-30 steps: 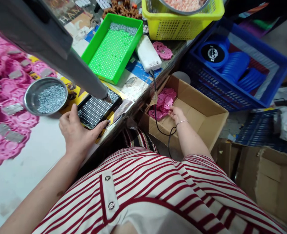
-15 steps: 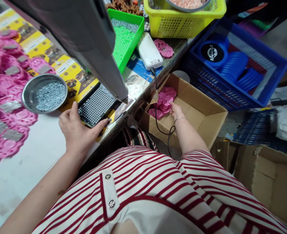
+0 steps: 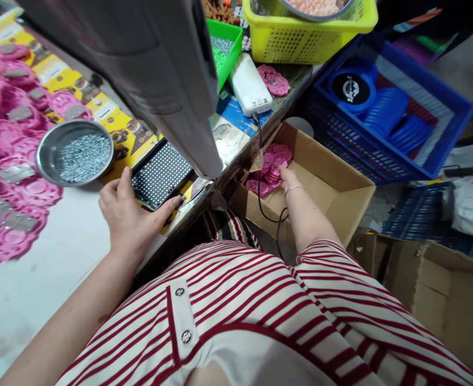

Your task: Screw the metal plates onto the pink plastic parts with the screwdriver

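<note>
My left hand (image 3: pixel 130 217) lies at the near end of a black perforated tray (image 3: pixel 162 174), its thumb and forefinger spread on either side of the tray's corners. Small metal pieces sit in the tray's holes. To the right, my right hand (image 3: pixel 290 178) reaches into a cardboard box (image 3: pixel 331 185) and has its fingers closed at the edge of a heap of pink plastic pieces (image 3: pixel 272 167); its fingertips are partly hidden there. A large grey tapered tool (image 3: pixel 180 102) hangs over the tray, covering its far end.
A metal bowl of small screws (image 3: pixel 75 153) stands beside many pink pieces with metal plates (image 3: pixel 17 171). Behind are a green tray (image 3: pixel 233 59), a white power bank (image 3: pixel 250 86) with a black cable, and a yellow basket (image 3: pixel 301 45). A blue crate (image 3: pixel 441 145) stands right.
The grey tool appears larger and further right, covering more of the green tray. My right hand has shifted slightly left in the box. My left hand stays by the black tray.
</note>
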The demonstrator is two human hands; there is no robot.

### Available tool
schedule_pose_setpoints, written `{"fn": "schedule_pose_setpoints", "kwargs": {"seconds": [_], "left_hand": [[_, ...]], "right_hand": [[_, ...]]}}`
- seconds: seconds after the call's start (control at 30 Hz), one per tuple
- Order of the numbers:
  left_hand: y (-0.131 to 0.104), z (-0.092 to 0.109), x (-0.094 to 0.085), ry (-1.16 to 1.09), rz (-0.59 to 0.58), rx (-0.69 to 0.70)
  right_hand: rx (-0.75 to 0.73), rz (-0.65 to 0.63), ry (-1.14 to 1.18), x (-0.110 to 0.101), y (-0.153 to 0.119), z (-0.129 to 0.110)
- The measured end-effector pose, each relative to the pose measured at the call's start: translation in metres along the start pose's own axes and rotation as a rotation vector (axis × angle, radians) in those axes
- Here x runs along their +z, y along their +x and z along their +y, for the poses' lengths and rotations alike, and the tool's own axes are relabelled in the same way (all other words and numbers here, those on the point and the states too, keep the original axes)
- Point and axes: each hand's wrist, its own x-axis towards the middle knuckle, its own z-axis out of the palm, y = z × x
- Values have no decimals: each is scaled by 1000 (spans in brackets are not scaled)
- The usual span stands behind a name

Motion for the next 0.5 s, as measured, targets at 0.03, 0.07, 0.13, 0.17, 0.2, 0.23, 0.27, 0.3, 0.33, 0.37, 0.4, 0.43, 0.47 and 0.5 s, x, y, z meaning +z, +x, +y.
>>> {"fn": "schedule_pose_setpoints", "kwargs": {"seconds": [0.03, 0.07, 0.13, 0.17, 0.2, 0.23, 0.27, 0.3, 0.33, 0.37, 0.4, 0.43, 0.47, 0.5], "left_hand": [[0, 0, 0, -1, 5, 2], [0, 0, 0, -2, 10, 5], [0, 1, 0, -6, 7, 5], [0, 0, 0, -6, 3, 2], [0, 0, 0, -5, -3, -2], [1, 0, 0, -4, -6, -6], [1, 0, 0, -2, -10, -6], [1, -1, 0, -3, -3, -5], [1, -1, 0, -7, 5, 0], [1, -1, 1, -11, 10, 9], [1, -1, 1, -17, 14, 18], [1, -1, 1, -23, 16, 26], [1, -1, 1, -31, 18, 30], [0, -1, 1, -37, 19, 31]], "right_hand": [[8, -6, 23, 1, -1, 0], [17, -14, 47, 1, -2, 0], [31, -28, 88, 0, -4, -1], [39, -35, 105, 0, -5, -2], [48, -41, 121, -1, -6, -3], [57, -47, 135, -1, -6, -3], [66, -52, 148, -1, -7, -4], [74, -59, 161, -1, -7, -5], [81, -66, 173, 0, -7, -6], [86, -73, 184, 0, -7, -6], [90, -79, 195, 1, -7, -7], [92, -83, 206, 1, -7, -8], [93, -86, 217, 2, -6, -8], [93, -88, 228, 2, -5, -9]]}}
